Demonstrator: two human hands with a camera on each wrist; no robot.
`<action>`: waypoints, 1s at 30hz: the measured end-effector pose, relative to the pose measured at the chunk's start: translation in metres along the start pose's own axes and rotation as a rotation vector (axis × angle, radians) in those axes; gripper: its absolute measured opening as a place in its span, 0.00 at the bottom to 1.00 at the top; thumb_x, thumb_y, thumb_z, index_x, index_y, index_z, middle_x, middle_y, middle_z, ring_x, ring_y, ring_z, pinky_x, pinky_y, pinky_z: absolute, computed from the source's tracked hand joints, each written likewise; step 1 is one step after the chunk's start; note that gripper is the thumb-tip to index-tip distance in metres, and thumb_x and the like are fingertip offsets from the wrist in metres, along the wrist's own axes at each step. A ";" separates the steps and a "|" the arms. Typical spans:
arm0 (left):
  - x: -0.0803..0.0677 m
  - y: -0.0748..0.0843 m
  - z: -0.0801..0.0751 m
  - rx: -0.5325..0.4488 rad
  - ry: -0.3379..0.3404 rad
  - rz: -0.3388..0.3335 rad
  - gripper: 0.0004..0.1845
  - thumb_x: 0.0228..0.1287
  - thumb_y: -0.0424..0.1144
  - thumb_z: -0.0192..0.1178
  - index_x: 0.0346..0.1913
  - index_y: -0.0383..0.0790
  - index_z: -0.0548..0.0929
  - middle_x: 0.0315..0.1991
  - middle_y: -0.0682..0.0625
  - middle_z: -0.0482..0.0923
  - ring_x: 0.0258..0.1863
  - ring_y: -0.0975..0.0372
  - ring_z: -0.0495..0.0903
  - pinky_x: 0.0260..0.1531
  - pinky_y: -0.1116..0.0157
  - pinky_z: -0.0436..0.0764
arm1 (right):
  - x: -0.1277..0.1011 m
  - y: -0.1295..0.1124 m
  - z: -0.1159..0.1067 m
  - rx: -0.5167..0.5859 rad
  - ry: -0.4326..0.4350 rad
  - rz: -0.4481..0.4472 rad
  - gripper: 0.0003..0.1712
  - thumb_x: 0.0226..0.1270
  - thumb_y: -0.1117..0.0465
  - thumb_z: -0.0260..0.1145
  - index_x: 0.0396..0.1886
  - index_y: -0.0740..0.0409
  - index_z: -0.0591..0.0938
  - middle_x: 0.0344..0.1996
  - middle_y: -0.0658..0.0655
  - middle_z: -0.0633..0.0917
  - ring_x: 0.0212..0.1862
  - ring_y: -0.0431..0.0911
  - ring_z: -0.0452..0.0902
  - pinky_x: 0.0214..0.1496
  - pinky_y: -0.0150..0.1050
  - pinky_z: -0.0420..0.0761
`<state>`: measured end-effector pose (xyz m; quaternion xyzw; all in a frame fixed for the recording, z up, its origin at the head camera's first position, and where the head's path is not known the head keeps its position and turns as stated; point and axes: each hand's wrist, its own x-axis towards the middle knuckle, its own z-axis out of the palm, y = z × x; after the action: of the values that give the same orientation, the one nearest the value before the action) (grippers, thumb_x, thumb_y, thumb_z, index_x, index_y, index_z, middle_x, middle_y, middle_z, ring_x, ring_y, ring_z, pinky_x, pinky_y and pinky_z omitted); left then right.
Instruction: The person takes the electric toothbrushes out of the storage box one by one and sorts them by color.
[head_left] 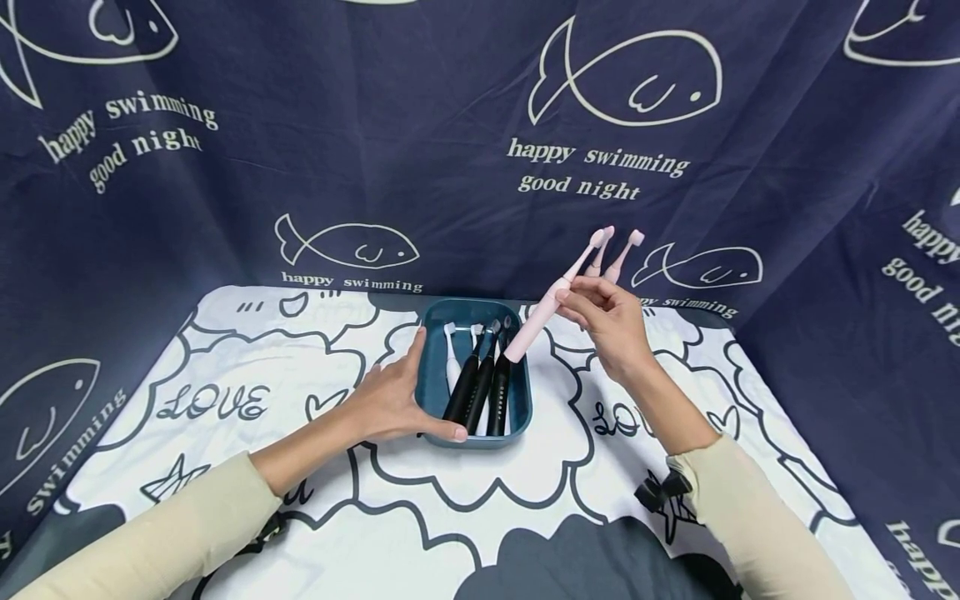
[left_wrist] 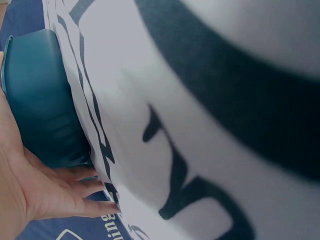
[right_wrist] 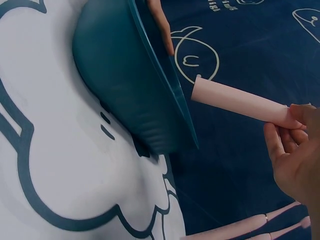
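I am bracing the bin (right_wrist: 115, 65), left hand (head_left: 390, 404) spread. My right hand (head_left: 611, 325) is pinching the pink toothbrush (head_left: 535, 325), ideally clearing the rim (head_left: 529, 407)

Head view: the bare right hand (head_left: 613, 327) masks the lower ends of two slim pink toothbrushes (head_left: 615, 267) behind it! Long black toothbrushes (head_left: 462, 389) part-cover slender white toothbrushes (head_left: 452, 369), and at the left wrist, the picture's edge crops the bare left hand (left_wrist: 45, 195)!

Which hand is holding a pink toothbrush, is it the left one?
No, the right hand pinches the pink toothbrush, while the left hand is at the side of the blue box.
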<state>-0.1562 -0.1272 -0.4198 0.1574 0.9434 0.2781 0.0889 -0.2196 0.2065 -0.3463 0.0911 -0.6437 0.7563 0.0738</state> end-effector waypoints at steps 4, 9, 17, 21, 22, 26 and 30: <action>0.000 0.000 0.000 -0.006 -0.001 -0.001 0.94 0.38 0.91 0.75 0.94 0.49 0.29 0.91 0.36 0.59 0.76 0.36 0.80 0.71 0.37 0.83 | 0.001 -0.004 -0.007 -0.006 0.013 -0.018 0.13 0.76 0.78 0.71 0.46 0.56 0.90 0.38 0.49 0.92 0.42 0.38 0.94 0.51 0.35 0.93; 0.000 0.000 0.000 -0.009 -0.005 -0.005 0.94 0.38 0.91 0.75 0.94 0.50 0.28 0.91 0.36 0.59 0.79 0.35 0.77 0.73 0.36 0.81 | 0.000 -0.008 -0.015 -0.002 0.028 -0.037 0.14 0.75 0.78 0.72 0.45 0.55 0.92 0.37 0.49 0.93 0.42 0.39 0.93 0.52 0.35 0.93; 0.000 0.000 0.000 -0.003 -0.006 -0.003 0.94 0.38 0.91 0.75 0.94 0.50 0.28 0.90 0.35 0.60 0.74 0.36 0.82 0.71 0.38 0.83 | 0.000 -0.013 -0.028 0.016 0.046 -0.041 0.13 0.75 0.78 0.72 0.45 0.57 0.92 0.37 0.50 0.94 0.41 0.39 0.94 0.50 0.34 0.93; 0.000 0.000 -0.001 0.003 -0.007 -0.002 0.94 0.38 0.91 0.75 0.94 0.49 0.29 0.90 0.35 0.60 0.72 0.37 0.83 0.70 0.38 0.84 | 0.000 -0.014 -0.031 0.024 0.052 -0.032 0.12 0.75 0.77 0.74 0.45 0.57 0.92 0.37 0.51 0.93 0.41 0.39 0.94 0.50 0.33 0.93; 0.000 0.000 -0.001 0.004 -0.007 -0.002 0.94 0.38 0.91 0.75 0.94 0.49 0.29 0.90 0.35 0.60 0.71 0.37 0.84 0.70 0.38 0.84 | 0.000 -0.014 -0.032 0.020 0.053 -0.031 0.11 0.74 0.77 0.74 0.45 0.57 0.92 0.37 0.51 0.93 0.41 0.39 0.94 0.50 0.33 0.93; 0.000 0.000 -0.001 0.003 -0.010 -0.002 0.94 0.39 0.91 0.75 0.94 0.49 0.29 0.90 0.35 0.60 0.73 0.37 0.82 0.71 0.38 0.83 | 0.001 -0.014 -0.036 0.006 0.054 -0.041 0.13 0.74 0.77 0.74 0.45 0.56 0.92 0.37 0.50 0.94 0.41 0.38 0.94 0.50 0.33 0.93; 0.000 -0.001 0.000 0.000 -0.012 -0.006 0.94 0.38 0.91 0.75 0.94 0.50 0.28 0.90 0.35 0.60 0.75 0.36 0.80 0.72 0.37 0.81 | 0.001 -0.013 -0.039 -0.005 0.058 -0.057 0.14 0.74 0.79 0.73 0.45 0.56 0.92 0.37 0.50 0.94 0.41 0.38 0.94 0.50 0.33 0.93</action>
<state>-0.1565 -0.1281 -0.4199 0.1561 0.9434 0.2768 0.0955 -0.2196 0.2469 -0.3390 0.0873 -0.6402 0.7547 0.1141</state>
